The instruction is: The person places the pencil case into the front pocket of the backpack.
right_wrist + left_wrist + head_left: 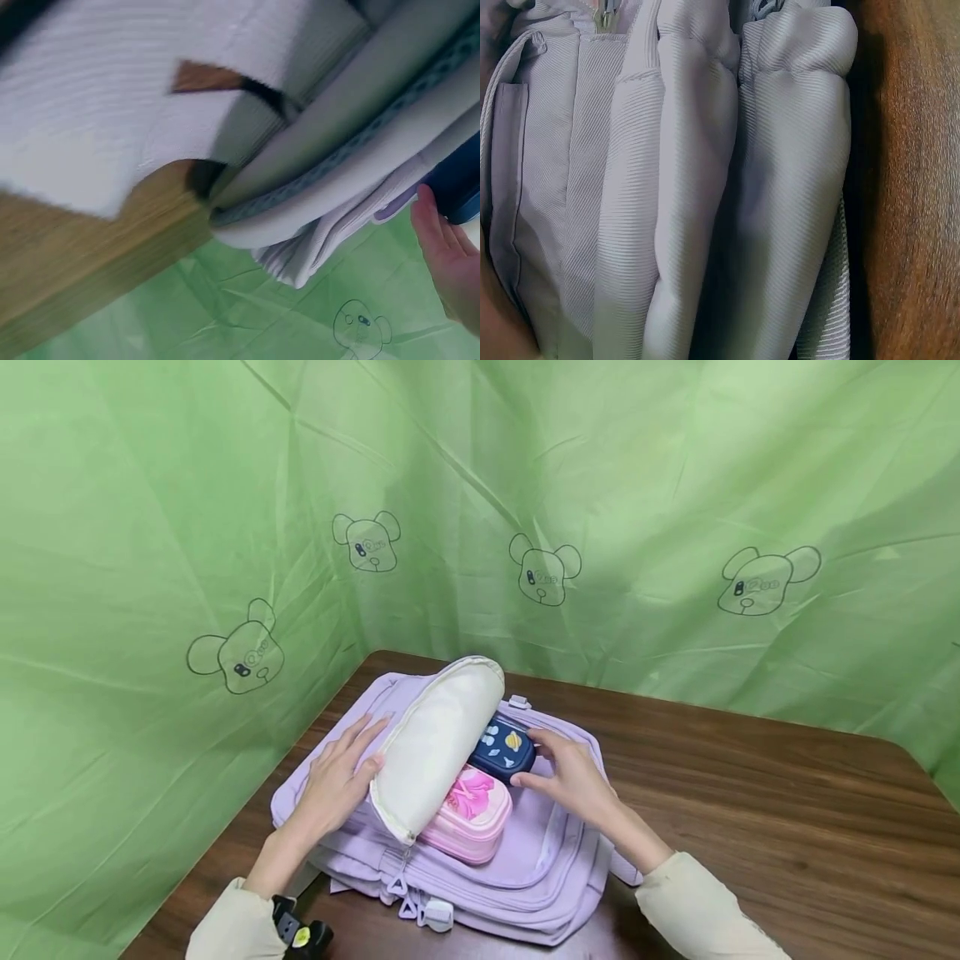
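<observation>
A lilac backpack point(551, 827) lies flat with its front pocket flap point(442, 735) folded back, showing a cream lining. A pink pencil case point(468, 827) with a flower picture sits partly under the flap. Beside it is a navy case point(504, 747) with planet and space pictures, its far end hidden by the flap. My right hand point(573, 772) grips the navy case's near end between thumb and fingers; the right wrist view shows part of this at its edge. My left hand point(341, 777) rests on the bag beside the flap, fingers extended, thumb touching the flap's edge.
The backpack rests on a dark wooden table point(750, 793). Green curtains point(637, 527) with bear drawings hang behind and to the left. Zipper pulls point(397, 885) and a pale buckle point(437, 914) hang at the bag's near side.
</observation>
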The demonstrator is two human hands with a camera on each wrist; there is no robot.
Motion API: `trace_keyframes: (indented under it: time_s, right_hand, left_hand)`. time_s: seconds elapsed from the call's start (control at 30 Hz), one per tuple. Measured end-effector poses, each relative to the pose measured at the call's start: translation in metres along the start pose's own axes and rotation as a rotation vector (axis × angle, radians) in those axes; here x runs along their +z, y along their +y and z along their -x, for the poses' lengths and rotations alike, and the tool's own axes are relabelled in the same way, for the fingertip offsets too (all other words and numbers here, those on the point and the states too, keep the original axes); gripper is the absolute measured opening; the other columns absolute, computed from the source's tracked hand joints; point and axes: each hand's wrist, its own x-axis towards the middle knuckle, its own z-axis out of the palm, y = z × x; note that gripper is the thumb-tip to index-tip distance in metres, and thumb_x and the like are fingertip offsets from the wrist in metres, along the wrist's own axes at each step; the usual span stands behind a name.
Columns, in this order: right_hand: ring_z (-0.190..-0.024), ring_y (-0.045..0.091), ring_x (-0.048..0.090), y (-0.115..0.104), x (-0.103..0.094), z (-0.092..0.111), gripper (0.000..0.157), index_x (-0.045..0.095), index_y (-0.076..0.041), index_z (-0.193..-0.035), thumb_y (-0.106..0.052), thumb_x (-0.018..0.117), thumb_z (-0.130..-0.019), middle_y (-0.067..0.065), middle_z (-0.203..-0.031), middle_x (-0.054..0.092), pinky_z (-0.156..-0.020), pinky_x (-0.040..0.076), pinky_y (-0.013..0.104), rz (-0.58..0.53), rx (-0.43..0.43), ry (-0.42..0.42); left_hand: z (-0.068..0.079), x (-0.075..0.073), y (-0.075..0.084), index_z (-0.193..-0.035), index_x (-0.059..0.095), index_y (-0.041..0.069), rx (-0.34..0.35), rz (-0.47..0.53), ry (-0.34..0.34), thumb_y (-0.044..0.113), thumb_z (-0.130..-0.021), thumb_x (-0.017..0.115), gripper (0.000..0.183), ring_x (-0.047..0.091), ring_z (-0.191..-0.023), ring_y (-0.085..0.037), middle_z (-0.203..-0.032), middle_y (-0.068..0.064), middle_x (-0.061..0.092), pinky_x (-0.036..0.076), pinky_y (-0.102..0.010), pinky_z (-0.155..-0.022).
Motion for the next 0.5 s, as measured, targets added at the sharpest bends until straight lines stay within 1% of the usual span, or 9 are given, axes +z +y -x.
trace_keyframes:
  time_s: [0.23, 0.37, 0.5]
  right_hand:
    - [-0.094, 0.028, 0.064, -0.0032, 0.002, 0.0003, 0.065, 0.054, 0.005, -0.123, -0.023, 0.081, -0.072, 0.018, -0.114, 0.062, -0.082, 0.051, 0.04, 0.028, -0.006, -0.005]
    - [-0.096, 0.026, 0.064, -0.0049, -0.0004, 0.002, 0.065, 0.052, 0.006, -0.125, -0.023, 0.08, -0.074, 0.017, -0.116, 0.061, -0.084, 0.049, 0.042, 0.054, -0.019, -0.023]
    - [-0.099, 0.028, 0.062, -0.0046, -0.0072, 0.0093, 0.064, 0.05, 0.006, -0.127, -0.024, 0.076, -0.077, 0.018, -0.117, 0.06, -0.086, 0.048, 0.044, 0.087, -0.038, -0.027]
  left_hand:
    - [0.001, -0.0004, -0.0001, -0.143, 0.039, 0.023, 0.008, 0.003, -0.001, 0.031, -0.097, 0.042, 0.047, 0.043, -0.113, -0.044, -0.149, -0.01, 0.03, 0.026, -0.068, -0.086]
    - [0.0014, 0.0004, 0.0, -0.143, 0.038, 0.023, 0.013, 0.005, 0.009, 0.031, -0.097, 0.042, 0.047, 0.043, -0.112, -0.045, -0.148, -0.01, 0.03, 0.027, -0.068, -0.086]
    - [0.0028, -0.0015, 0.002, -0.145, 0.035, 0.024, 0.001, 0.0, 0.006, 0.033, -0.097, 0.041, 0.049, 0.043, -0.113, -0.046, -0.149, -0.011, 0.03, 0.027, -0.068, -0.086]
